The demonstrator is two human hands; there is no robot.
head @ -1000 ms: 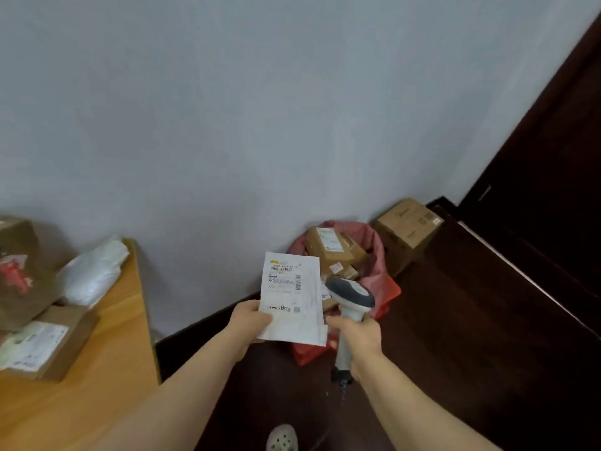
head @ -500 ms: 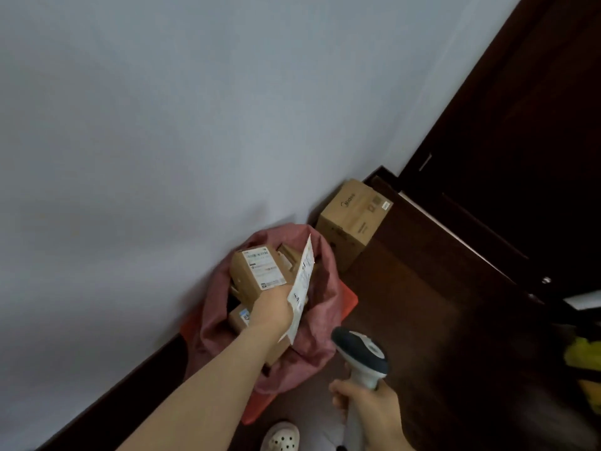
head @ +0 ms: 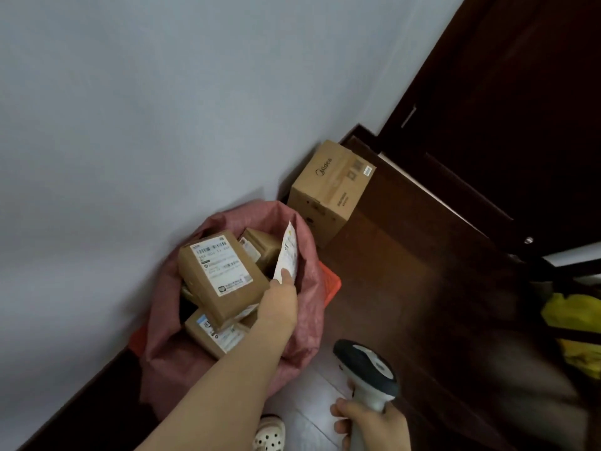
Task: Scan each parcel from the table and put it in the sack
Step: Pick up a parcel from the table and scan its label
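Observation:
My left hand [head: 280, 305] pinches a flat white parcel [head: 287, 253] by its lower edge and holds it on edge inside the mouth of the red sack [head: 304, 320]. The sack stands on the floor against the wall and holds several brown cardboard parcels [head: 217, 275] with white labels. Lower right, my right hand [head: 370, 424] grips the handle of a grey and white barcode scanner [head: 367, 366], its head level with the sack's near rim.
A larger brown carton [head: 328, 190] sits on the dark floor behind the sack, in the corner by a dark wooden door [head: 520, 109]. An orange crate edge [head: 330, 284] shows under the sack. Yellow bags [head: 575, 323] lie at the right edge. My shoe [head: 270, 434] is below.
The view swung right, away from the table. My left hand carried the white parcel from in front of the scanner down into the sack. The scanner dropped low and to the right.

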